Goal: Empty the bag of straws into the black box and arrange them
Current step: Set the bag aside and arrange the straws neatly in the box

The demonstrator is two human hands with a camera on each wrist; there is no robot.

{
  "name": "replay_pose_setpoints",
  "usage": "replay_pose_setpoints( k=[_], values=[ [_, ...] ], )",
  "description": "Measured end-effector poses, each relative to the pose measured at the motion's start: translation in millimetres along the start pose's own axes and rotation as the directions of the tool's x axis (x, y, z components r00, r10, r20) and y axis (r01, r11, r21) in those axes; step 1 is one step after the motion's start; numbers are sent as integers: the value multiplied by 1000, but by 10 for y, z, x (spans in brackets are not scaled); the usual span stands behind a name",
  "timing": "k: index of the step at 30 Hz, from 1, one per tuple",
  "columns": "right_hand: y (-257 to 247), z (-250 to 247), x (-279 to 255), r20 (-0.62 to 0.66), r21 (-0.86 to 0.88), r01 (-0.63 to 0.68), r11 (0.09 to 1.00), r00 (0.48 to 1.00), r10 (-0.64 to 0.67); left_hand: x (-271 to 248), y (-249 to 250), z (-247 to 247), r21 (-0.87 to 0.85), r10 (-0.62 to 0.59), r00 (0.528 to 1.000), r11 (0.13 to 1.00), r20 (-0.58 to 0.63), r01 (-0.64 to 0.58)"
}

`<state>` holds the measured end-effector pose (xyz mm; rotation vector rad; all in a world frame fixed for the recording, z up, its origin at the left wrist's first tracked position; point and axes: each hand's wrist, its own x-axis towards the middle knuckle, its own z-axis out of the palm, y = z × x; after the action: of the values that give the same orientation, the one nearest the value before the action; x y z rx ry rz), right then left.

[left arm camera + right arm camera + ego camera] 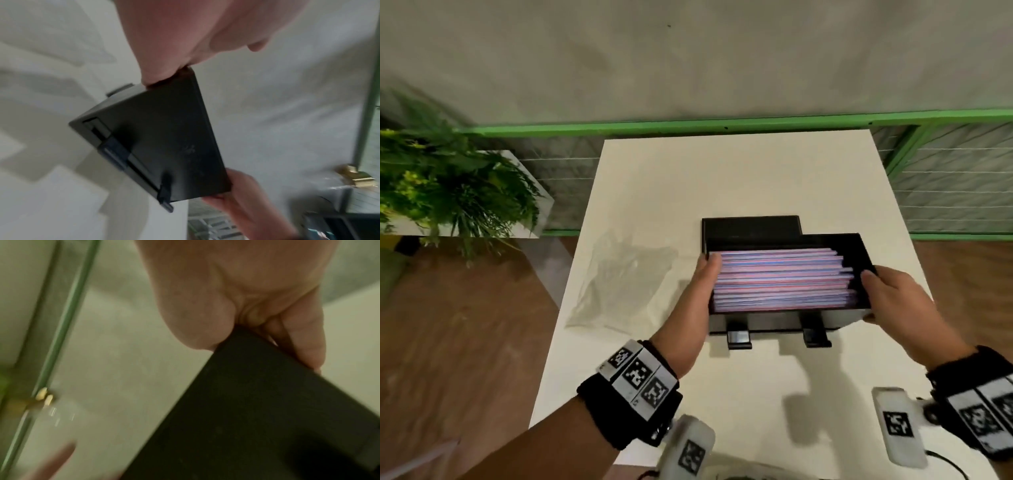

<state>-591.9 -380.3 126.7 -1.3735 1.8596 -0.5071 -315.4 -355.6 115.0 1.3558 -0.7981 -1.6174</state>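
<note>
The black box (774, 322) is held between my two hands above the white table (722, 171). Pink and blue straws (780, 281) lie lengthwise inside it, stacked side by side and filling most of it. My left hand (698, 291) grips the box's left end, thumb over the rim by the straw ends. My right hand (893, 298) grips the right end. The left wrist view shows the box (164, 138) from below, pinched by my left hand (164, 65). In the right wrist view, my right hand (246, 305) clamps the box's edge (246, 418).
The clear plastic bag (619, 284) lies flat on the table, left of the box. A black lid (751, 228) stands up behind the box. A green plant (448, 192) sits on a side table at left. A green railing (688, 128) runs behind the table.
</note>
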Motion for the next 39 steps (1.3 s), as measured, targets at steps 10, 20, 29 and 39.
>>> replay_pose_setpoints(
  k=[10,20,29,39],
  values=[
    [106,210,-302,21,-118,82,990,997,-80,-42,-234,-194,-35,1,999,999,-48,-3],
    [300,311,-69,104,-107,109,988,990,-98,49,-214,-226,44,-10,1000,999,-21,11],
    [255,221,453,61,-75,80,994,995,-75,323,-206,-80,77,-17,999,997,-36,20],
    [203,291,618,59,-21,84,996,995,-83,558,-15,-134,86,-6,1000,996,-23,8]
  ],
)
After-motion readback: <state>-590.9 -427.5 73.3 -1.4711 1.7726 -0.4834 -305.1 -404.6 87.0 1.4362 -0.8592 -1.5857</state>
